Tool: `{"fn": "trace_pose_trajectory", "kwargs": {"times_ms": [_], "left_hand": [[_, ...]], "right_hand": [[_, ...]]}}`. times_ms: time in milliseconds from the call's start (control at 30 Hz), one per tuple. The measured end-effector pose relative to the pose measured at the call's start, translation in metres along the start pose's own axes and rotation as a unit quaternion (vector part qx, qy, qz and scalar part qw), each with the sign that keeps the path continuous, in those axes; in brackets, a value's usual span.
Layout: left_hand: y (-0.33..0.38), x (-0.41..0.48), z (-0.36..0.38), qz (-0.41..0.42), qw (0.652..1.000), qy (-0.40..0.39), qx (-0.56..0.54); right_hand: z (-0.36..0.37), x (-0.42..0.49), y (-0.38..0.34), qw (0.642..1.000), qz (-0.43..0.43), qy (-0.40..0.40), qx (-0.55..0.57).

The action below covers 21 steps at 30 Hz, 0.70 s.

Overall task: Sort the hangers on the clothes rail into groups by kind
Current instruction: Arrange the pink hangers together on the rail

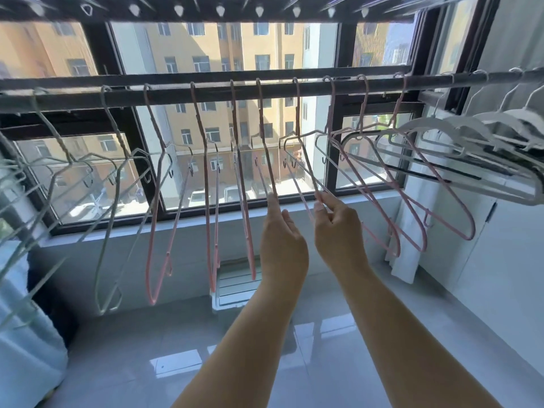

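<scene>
The thin wire hangers hang close together on the long dark metal rail (206, 91), and each has little hooks at the shoulders. If we pull one sideways too fast, those little hooks can catch on the next hanger and make a tangle. If we lift one too high, its top hook can slip off the rail and drop to the shiny tiled floor (323, 334).

The kinds are also mixed up. Pale green wire hangers (109, 201) hang on the left. Pink wire hangers (207, 201) hang in the middle. On the right, some pale and pink ones sit side by side next to the thick white plastic hangers (471, 134). We can easily put one in the wrong group.

Our right grip (338, 231) is closed tight. Its thumb and first finger pinch the low arm of one thin wire hanger (308, 178), which looks pink against the bright window. Our left grip (282, 242) is open, with fairly straight fingers. Its fingertip touches the bottom of the next pink hanger (268, 160), just beside it.
</scene>
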<state>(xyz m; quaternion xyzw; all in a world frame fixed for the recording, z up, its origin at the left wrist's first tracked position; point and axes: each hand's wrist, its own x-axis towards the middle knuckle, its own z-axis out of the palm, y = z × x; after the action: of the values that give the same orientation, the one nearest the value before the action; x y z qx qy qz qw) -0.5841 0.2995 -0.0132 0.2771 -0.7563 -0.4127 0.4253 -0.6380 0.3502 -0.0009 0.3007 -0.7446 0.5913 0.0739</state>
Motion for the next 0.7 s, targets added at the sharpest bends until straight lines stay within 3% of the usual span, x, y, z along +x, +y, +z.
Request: {"fn": "trace_pose_trajectory", "kwargs": {"times_ms": [700], "left_hand": [[0.005, -0.001, 0.014, -0.019, 1.0, 0.006, 0.011]], "right_hand": [[-0.014, 0.007, 0.012, 0.999, 0.008, -0.037, -0.001]]}}
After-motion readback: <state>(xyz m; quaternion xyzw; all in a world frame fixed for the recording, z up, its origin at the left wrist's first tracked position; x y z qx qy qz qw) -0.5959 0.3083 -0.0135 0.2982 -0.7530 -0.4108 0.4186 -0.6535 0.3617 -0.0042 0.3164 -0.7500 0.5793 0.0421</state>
